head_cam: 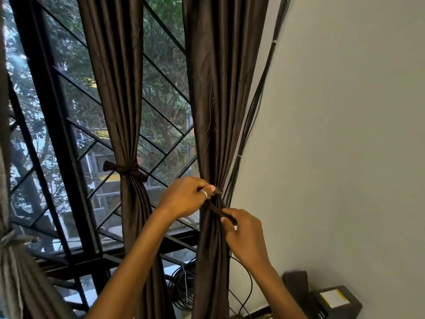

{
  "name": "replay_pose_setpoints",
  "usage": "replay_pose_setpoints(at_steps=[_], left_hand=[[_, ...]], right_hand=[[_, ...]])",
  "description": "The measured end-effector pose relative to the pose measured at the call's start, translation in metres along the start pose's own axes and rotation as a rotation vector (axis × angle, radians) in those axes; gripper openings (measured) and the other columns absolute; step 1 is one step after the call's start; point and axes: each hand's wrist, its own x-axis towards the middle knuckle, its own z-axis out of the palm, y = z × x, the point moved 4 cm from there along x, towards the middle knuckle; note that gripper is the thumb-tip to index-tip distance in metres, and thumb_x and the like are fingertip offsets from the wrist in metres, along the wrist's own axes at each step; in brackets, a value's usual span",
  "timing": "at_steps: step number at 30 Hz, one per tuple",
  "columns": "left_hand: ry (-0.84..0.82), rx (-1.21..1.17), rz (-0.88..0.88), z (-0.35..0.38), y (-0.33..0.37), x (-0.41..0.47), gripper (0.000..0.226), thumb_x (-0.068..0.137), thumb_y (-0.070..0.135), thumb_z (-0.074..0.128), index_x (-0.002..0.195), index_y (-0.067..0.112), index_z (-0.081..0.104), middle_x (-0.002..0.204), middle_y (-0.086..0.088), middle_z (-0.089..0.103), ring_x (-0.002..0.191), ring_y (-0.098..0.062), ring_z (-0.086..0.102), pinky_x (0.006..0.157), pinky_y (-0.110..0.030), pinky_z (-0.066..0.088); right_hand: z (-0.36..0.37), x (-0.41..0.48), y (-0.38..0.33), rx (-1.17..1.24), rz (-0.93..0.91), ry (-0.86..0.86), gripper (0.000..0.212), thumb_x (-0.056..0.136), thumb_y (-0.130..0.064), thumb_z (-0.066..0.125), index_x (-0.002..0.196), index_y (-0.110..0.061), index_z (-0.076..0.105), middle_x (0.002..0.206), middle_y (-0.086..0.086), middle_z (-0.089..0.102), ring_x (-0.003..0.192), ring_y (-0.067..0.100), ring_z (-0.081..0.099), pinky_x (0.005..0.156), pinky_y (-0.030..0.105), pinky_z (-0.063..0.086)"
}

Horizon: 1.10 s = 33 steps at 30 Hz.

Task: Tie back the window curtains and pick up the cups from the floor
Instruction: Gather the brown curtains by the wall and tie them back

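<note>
A dark brown right curtain (218,88) hangs by the wall, gathered at waist height by a brown tie-back strip (217,209). My left hand (186,196) grips the strip's upper end against the curtain, thumb on top. My right hand (243,233) pinches the lower end, which runs down and to the right. The middle curtain (117,88) is bound with a knotted tie (125,169). A grey curtain (9,261) at the left edge is also tied. No cups are in view.
Behind the curtains is a black-barred window (59,134). A bundle of black cables (253,107) runs along the white wall (345,134), with coiled cables (184,288) below. A black box (333,300) with a white label sits at the lower right.
</note>
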Motion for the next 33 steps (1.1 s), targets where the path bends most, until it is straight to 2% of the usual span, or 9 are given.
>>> replay_pose_setpoints(at_steps=[3, 5, 11, 17, 20, 24, 26, 29, 33], left_hand=[[-0.041, -0.232, 0.025, 0.003, 0.000, -0.003, 0.018, 0.101, 0.031, 0.056, 0.094, 0.027, 0.072, 0.082, 0.013, 0.074, 0.055, -0.003, 0.059, 0.060, -0.031, 0.052], [-0.030, -0.308, 0.037, 0.008, -0.005, -0.008, 0.016, 0.101, 0.028, 0.055, 0.094, 0.025, 0.069, 0.072, 0.008, 0.070, 0.053, -0.007, 0.058, 0.060, -0.031, 0.051], [-0.008, -0.430, 0.077, 0.023, -0.018, -0.021, 0.014, 0.103, 0.030, 0.050, 0.093, 0.029, 0.061, 0.069, -0.017, 0.055, 0.052, -0.016, 0.052, 0.053, -0.036, 0.045], [-0.008, -0.423, 0.101, 0.025, -0.015, -0.031, 0.013, 0.103, 0.031, 0.049, 0.101, 0.025, 0.061, 0.072, -0.014, 0.061, 0.058, -0.018, 0.060, 0.061, -0.040, 0.052], [0.012, -0.443, 0.103, 0.026, -0.015, -0.035, 0.012, 0.102, 0.029, 0.052, 0.100, 0.024, 0.063, 0.072, -0.006, 0.070, 0.067, -0.016, 0.068, 0.069, -0.039, 0.054], [0.056, -0.504, 0.090, 0.029, -0.011, -0.040, 0.009, 0.100, 0.025, 0.057, 0.098, 0.018, 0.063, 0.084, 0.002, 0.074, 0.072, -0.004, 0.069, 0.059, -0.027, 0.051], [0.110, -0.415, 0.119, 0.029, -0.011, -0.041, 0.009, 0.097, 0.030, 0.061, 0.097, 0.021, 0.064, 0.086, 0.008, 0.074, 0.075, -0.008, 0.069, 0.062, -0.036, 0.057], [0.339, -0.082, 0.285, 0.028, -0.006, -0.048, 0.015, 0.096, 0.036, 0.063, 0.096, 0.021, 0.061, 0.084, 0.009, 0.068, 0.068, -0.008, 0.062, 0.058, -0.033, 0.052], [0.619, 0.376, 0.436, 0.032, 0.009, -0.061, 0.012, 0.100, 0.026, 0.059, 0.095, 0.015, 0.062, 0.093, 0.001, 0.065, 0.060, -0.020, 0.055, 0.043, -0.034, 0.042]], right_hand=[[-0.003, 0.001, 0.000, -0.011, -0.090, 0.043, 0.020, 0.094, -0.016, 0.066, 0.110, -0.024, 0.075, 0.100, -0.006, 0.072, 0.090, 0.009, 0.066, 0.083, 0.022, 0.053], [-0.009, 0.003, -0.004, 0.004, -0.153, 0.081, 0.015, 0.095, -0.017, 0.065, 0.105, -0.024, 0.072, 0.098, -0.007, 0.068, 0.088, 0.009, 0.064, 0.079, 0.033, 0.056], [-0.029, 0.018, -0.026, 0.003, -0.375, -0.021, 0.024, 0.099, -0.026, 0.043, 0.109, -0.021, 0.064, 0.111, -0.007, 0.063, 0.082, 0.005, 0.061, 0.077, 0.033, 0.056], [-0.040, 0.051, -0.036, -0.033, -0.438, -0.221, 0.012, 0.105, -0.028, 0.046, 0.111, -0.031, 0.056, 0.088, -0.009, 0.069, 0.056, 0.006, 0.066, 0.065, 0.038, 0.056], [-0.039, 0.062, -0.036, -0.097, -0.499, -0.224, 0.014, 0.105, -0.034, 0.045, 0.114, -0.033, 0.055, 0.094, -0.010, 0.070, 0.057, -0.001, 0.060, 0.065, 0.040, 0.056], [-0.036, 0.072, -0.035, -0.137, -0.524, -0.195, 0.018, 0.105, -0.040, 0.045, 0.115, -0.033, 0.058, 0.090, -0.011, 0.070, 0.056, -0.003, 0.057, 0.063, 0.039, 0.054], [-0.035, 0.074, -0.037, -0.157, -0.538, -0.169, 0.021, 0.103, -0.042, 0.046, 0.115, -0.034, 0.061, 0.092, -0.012, 0.072, 0.068, 0.002, 0.063, 0.065, 0.038, 0.055], [-0.033, 0.076, -0.037, -0.155, -0.537, -0.133, 0.027, 0.101, -0.047, 0.047, 0.113, -0.033, 0.066, 0.099, -0.013, 0.074, 0.082, 0.006, 0.068, 0.069, 0.035, 0.056], [-0.032, 0.078, -0.037, -0.107, -0.521, -0.092, 0.024, 0.097, -0.044, 0.059, 0.113, -0.030, 0.071, 0.095, -0.012, 0.075, 0.079, 0.004, 0.067, 0.070, 0.031, 0.056]])
